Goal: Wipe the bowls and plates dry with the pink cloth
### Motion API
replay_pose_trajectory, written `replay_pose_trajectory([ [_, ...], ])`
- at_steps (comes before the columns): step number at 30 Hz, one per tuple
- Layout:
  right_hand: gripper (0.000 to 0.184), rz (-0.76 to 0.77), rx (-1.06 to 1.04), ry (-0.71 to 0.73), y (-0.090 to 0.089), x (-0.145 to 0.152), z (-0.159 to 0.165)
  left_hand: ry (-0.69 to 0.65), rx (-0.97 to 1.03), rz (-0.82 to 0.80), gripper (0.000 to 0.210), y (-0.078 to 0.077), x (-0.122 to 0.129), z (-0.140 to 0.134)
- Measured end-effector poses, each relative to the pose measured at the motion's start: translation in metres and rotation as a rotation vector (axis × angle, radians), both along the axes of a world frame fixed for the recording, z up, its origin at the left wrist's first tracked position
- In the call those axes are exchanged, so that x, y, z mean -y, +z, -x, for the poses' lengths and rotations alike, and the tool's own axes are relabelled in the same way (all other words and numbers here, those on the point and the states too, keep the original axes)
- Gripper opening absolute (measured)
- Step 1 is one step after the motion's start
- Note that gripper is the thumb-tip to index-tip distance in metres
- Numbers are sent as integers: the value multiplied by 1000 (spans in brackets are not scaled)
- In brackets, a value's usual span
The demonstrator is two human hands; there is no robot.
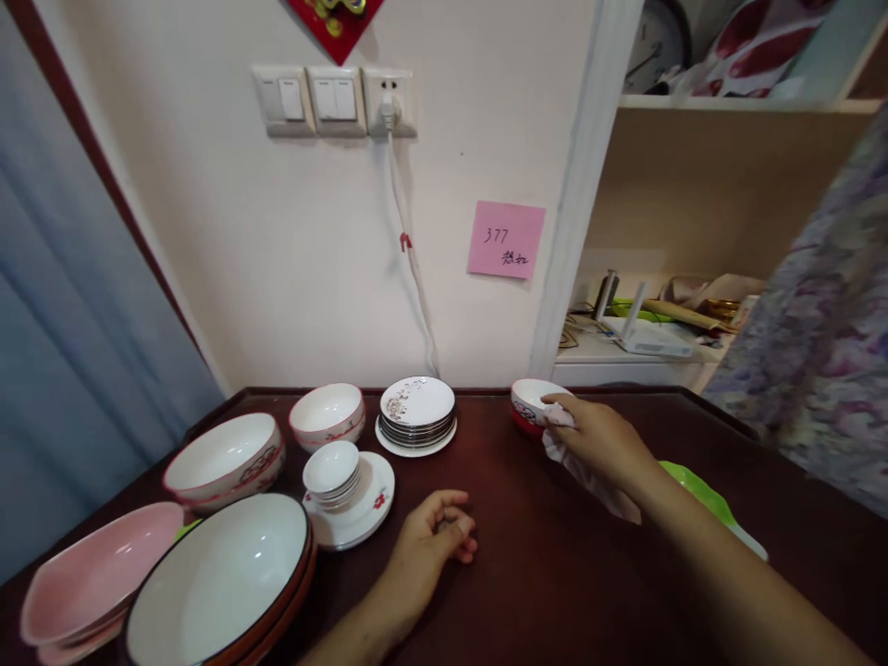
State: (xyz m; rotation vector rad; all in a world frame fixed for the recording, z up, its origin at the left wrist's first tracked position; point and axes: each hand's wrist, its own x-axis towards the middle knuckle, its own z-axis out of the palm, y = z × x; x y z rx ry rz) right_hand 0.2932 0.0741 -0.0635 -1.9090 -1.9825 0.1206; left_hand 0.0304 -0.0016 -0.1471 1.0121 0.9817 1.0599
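Note:
My right hand (603, 439) grips a white cloth (589, 481), which hangs down below the fingers. Its fingertips reach the rim of a small bowl (531, 416), white inside with a red, dark-patterned outside, standing at the table's back edge. The hand covers part of that bowl's right side. Loosely curled and holding nothing, my left hand (434, 546) is over the middle of the table, with a gap between thumb and index finger. Nearest to it are a white plate with red flowers (378, 481) and the stack of small white bowls (331, 470) on it.
Behind these is a plate stack (417, 407). Left stand red-rimmed bowls (326, 416), a larger bowl stack (226, 458), dark-rimmed large bowls (222, 573) and pink dishes (104, 573). Right of my right forearm lies a green, leaf-like dish (700, 490). Wall and shelf (624, 356) bound the back.

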Motion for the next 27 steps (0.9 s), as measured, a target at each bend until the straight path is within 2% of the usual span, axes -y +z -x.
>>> replay_pose_trajectory([
  [4,38,-41,-133,278,8,12,52,8,9,-4,35,2,3,0],
  [7,38,-18,-104,442,8,18,94,8,15,-11,34,1,4,0],
  [13,41,-12,86,478,1,6,150,1,34,-20,31,-6,2,-1],
  [18,43,-13,112,463,-12,-18,168,5,38,2,34,-10,2,-1],
  [22,46,-22,85,498,-5,-7,180,10,34,46,28,-16,1,-4],
  [24,51,-45,-9,632,4,13,190,85,46,67,29,-20,-1,-7],
  [25,54,-51,-96,784,8,26,197,163,62,72,33,-22,-2,-7],
  [27,57,-11,-237,1070,11,52,212,403,110,68,38,-25,-3,-7],
])
